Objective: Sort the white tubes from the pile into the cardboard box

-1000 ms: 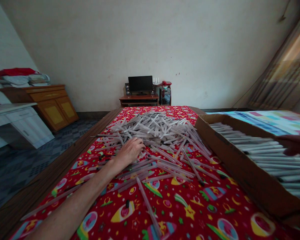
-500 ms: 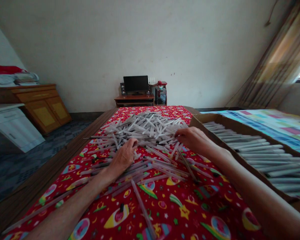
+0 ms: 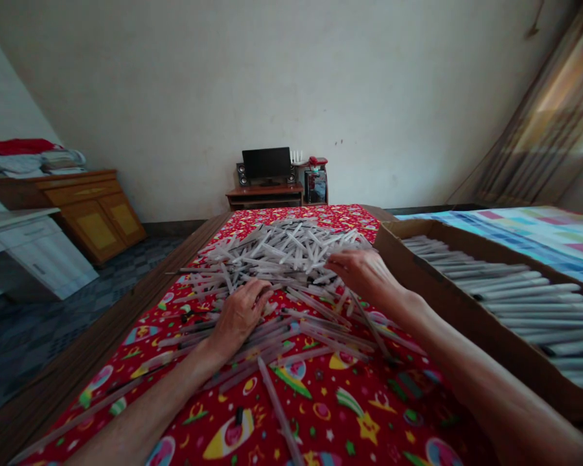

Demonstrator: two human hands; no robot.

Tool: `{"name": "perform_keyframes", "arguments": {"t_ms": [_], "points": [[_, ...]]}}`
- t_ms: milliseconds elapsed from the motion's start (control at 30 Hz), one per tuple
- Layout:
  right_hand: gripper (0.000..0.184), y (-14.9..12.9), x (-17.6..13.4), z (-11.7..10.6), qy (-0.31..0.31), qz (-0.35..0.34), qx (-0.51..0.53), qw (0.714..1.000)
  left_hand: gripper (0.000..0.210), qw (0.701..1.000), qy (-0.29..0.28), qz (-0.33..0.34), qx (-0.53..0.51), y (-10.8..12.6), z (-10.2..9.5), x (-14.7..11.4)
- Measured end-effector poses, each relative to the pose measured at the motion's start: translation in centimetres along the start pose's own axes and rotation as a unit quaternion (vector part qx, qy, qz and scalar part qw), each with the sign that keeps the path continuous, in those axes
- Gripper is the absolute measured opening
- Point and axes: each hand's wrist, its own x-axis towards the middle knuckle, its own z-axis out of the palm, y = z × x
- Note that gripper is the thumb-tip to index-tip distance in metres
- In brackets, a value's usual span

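A large heap of slim, whitish, pen-shaped tubes [image 3: 291, 243] lies on a red patterned cloth [image 3: 320, 414]. At the heap's near left edge is my left hand [image 3: 240, 314], its fingers curled toward the thumb over some tubes. My right hand [image 3: 362, 268] reaches over the heap's right side, fingers pressed together and pointing left; its fingertips touch the tubes. What either hand grips is too small or hidden to make out. Nearer to me, a looser row of tubes [image 3: 315, 330] lies spread out, and a single tube [image 3: 276, 404] points toward me.
On the right stands a long cardboard box [image 3: 447, 323] holding many similar tubes in rows. A small black piece [image 3: 239, 415] lies on the cloth. Beyond are a monitor [image 3: 266, 163] on a desk, a wooden cabinet [image 3: 100, 217] and a checked bedspread [image 3: 529, 236].
My right hand has shifted left over the heap. The fingers of my left hand have stretched slightly forward and right. The whole view has turned a little.
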Motion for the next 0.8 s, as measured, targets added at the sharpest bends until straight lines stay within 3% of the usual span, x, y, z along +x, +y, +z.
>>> {"name": "perform_keyframes", "arguments": {"t_ms": [67,100,233,267,333,500,800], "points": [[0.03,-0.8,0.1,-1.0,0.085,0.017,0.144,0.986,0.016,1.0,0.003,-0.01,-0.001,0.2,-0.2,0.2],[0.031,-1.3,0.2,-1.4,0.113,0.03,0.238,0.964,0.017,1.0,0.009,-0.016,-0.005,0.3,-0.4,0.3],[0.032,-3.0,0.4,-1.8,0.119,0.092,0.577,0.803,0.018,0.997,0.043,-0.046,-0.04,1.2,-1.0,0.9],[0.032,-3.2,0.4,-1.7,0.113,0.101,0.619,0.771,0.017,0.996,0.046,-0.051,-0.048,1.6,-1.1,1.0],[0.031,-3.4,0.4,-1.6,0.114,0.106,0.658,0.737,0.016,0.995,0.042,-0.06,-0.062,2.4,-1.5,1.1],[0.029,-3.4,0.3,-1.7,0.142,0.111,0.66,0.729,0.014,0.993,0.027,-0.076,-0.087,3.8,-1.9,1.3],[0.03,-3.6,0.2,-1.6,0.158,0.107,0.652,0.734,0.016,0.991,0.03,-0.077,-0.103,4.1,-2.0,1.4]]}}
